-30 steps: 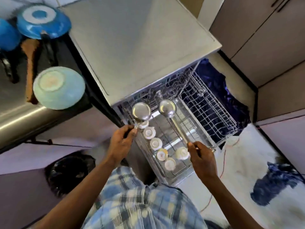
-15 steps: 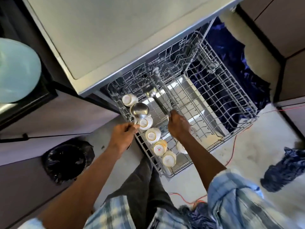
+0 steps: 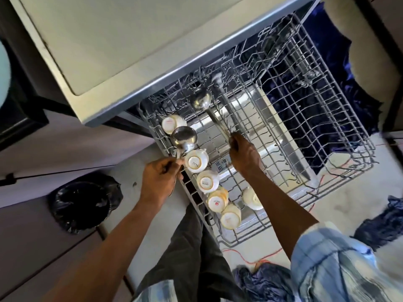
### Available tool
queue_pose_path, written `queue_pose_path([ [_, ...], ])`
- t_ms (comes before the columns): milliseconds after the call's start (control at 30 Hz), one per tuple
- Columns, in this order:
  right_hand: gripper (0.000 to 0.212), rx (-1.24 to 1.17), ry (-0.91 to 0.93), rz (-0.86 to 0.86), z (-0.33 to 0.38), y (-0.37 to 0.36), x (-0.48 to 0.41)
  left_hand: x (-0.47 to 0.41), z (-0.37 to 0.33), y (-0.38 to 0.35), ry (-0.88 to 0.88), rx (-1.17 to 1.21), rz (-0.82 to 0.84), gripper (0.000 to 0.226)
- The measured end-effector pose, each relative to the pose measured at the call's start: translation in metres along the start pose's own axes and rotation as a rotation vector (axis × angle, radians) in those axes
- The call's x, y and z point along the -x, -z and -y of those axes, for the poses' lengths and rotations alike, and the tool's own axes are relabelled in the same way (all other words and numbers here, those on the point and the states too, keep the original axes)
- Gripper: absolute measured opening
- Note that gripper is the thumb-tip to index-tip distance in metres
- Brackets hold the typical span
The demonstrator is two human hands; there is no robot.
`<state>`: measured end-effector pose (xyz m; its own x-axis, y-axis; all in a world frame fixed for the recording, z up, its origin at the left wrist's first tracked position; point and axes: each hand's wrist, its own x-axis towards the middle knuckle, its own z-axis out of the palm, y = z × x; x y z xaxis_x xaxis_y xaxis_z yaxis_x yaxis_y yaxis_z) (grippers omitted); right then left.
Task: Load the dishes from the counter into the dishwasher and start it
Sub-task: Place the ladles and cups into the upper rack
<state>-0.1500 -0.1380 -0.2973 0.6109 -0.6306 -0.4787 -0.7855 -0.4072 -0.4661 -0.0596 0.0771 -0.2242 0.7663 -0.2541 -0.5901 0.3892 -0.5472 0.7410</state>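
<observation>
At the far left, a black bin bag [image 3: 81, 207] sat on the floor, well apart from the work. The left hand [image 3: 160, 178] was closed around the handle of a steel ladle [image 3: 183, 138], whose bowl hung just above the left edge of the pulled-out dishwasher rack [image 3: 340, 136], between two of the upturned white cups [image 3: 196, 163] that ran in a row down that side. Its short visible handle ran from the bowl down and to the left into the fist, so it stood more upright than flat.

Further right, the second ladle [image 3: 201, 99] lay low across the wire tines, bowl toward the machine's interior, long axis slanting back toward the person. The right hand [image 3: 243, 154] pinched the near end of that handle with its fingers narrowed (whether the ladle was already resting fully on the wires could not be told).

The coming move probably turned on this slant: the right-hand ladle seemed nearly placed and needed only releasing along its own line, while the left-hand one would likely have to be tipped flat and carried rightward into open rack space, past the cups. The right half of the rack held nothing visible. A loose blue cloth [image 3: 383, 221] lay on the floor at far right.
</observation>
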Motion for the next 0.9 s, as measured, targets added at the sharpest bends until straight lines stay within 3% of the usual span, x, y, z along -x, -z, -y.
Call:
queue_pose_path([
  [200, 0.024, 0.043, -0.151, 0.175, 0.009, -0.012, -0.031, 0.001, 0.002, -0.001, -0.018, -0.051, -0.012, 0.017],
  [367, 0.024, 0.141, -0.101, 0.039, 0.014, -0.012, -0.004, 0.003, 0.002, 0.001, -0.113, -0.254, -0.013, 0.013],
  [500, 0.027, -0.077, -0.008, -0.135, 0.003, -0.006, 0.025, 0.011, -0.009, -0.008, -0.192, -0.31, 0.015, 0.015],
  [700, 0.029, -1.009, -0.325, 0.368, -0.004, 0.029, 0.077, 0.019, -0.02, -0.062, -0.046, -0.171, 0.306, 0.004],
  [800, 0.02, -1.023, -0.293, 0.333, -0.014, 0.038, 0.088, 0.024, -0.022, -0.092, -0.009, -0.183, 0.39, 0.006],
  [900, 0.007, -0.889, -0.343, 0.204, -0.037, 0.038, 0.082, 0.021, -0.022, -0.109, 0.05, -0.233, 0.589, 0.02],
])
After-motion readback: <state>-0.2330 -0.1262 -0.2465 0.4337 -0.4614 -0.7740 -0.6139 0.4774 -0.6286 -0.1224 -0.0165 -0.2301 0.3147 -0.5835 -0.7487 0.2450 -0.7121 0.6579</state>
